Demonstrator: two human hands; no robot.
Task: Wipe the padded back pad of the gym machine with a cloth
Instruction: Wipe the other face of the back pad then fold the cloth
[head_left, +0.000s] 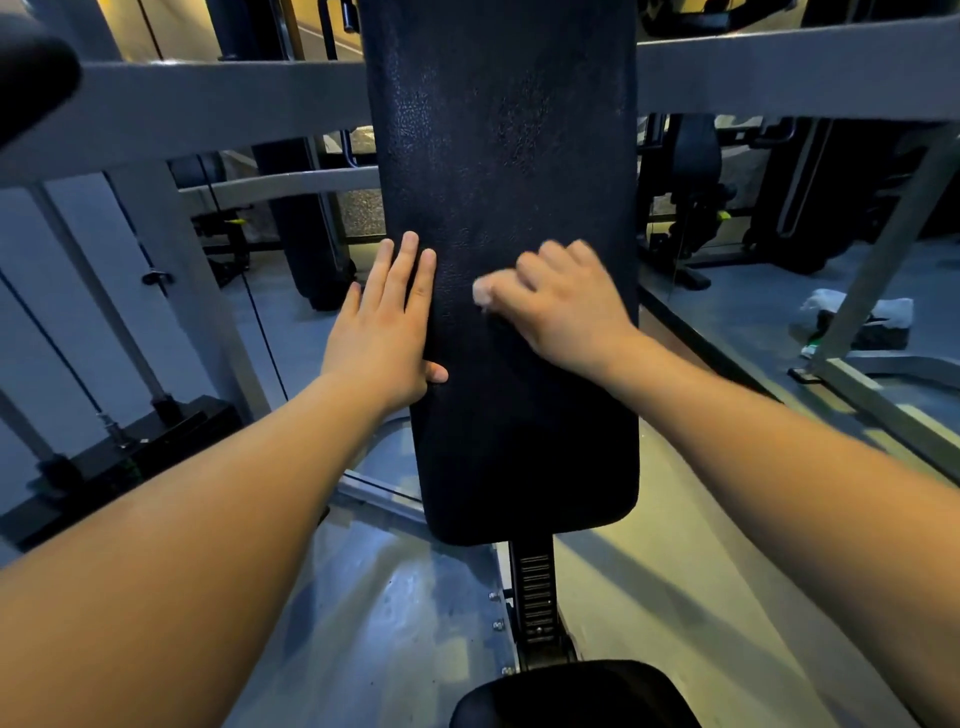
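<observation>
The black padded back pad (498, 156) stands upright in the middle of the view. My left hand (387, 322) lies flat against its left edge, fingers straight and pointing up, thumb resting on the pad's face. My right hand (563, 306) is cupped and pressed on the pad at about the same height, blurred by motion. A small pale bit of the cloth (483, 293) peeks out at its thumb side; the remainder is hidden under the palm.
Below the pad a notched black post (537, 597) leads down to the black seat (571, 696). Grey frame bars (218, 98) cross behind the pad. A weight stack (130, 447) sits at the left. A white bundle (857, 317) lies on the floor at the right.
</observation>
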